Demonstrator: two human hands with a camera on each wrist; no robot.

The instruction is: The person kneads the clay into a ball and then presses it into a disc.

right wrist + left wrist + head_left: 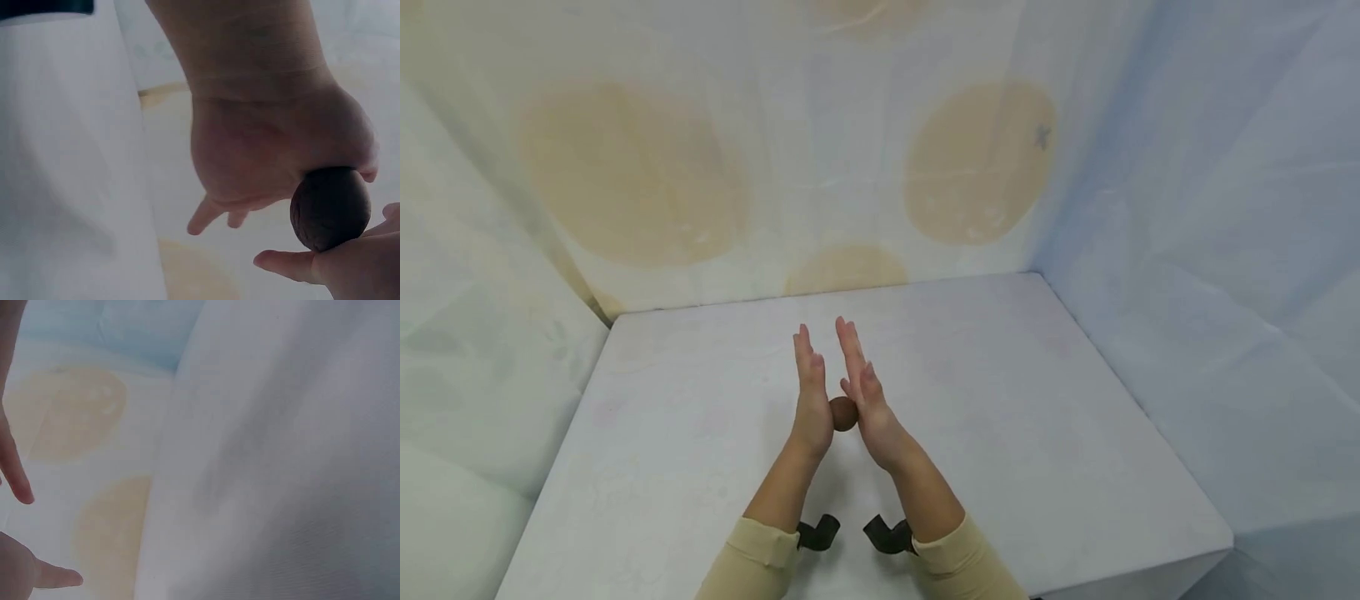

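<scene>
A small brown ball (843,413) is pressed between the heels of my two palms above the white table (1015,400). My left hand (810,392) and right hand (865,392) stand upright, palms facing each other, fingers straight and pointing away from me. In the right wrist view the ball (330,208) sits between the left palm (269,156) and the right hand's thumb side (325,269). In the left wrist view only two fingertips (19,481) of the left hand show at the left edge.
White cloth with large tan round patches (977,162) hangs as walls behind and on both sides of the table. The table's right edge (1157,433) drops off near the right wall. Black wrist straps (887,535) show by my sleeves.
</scene>
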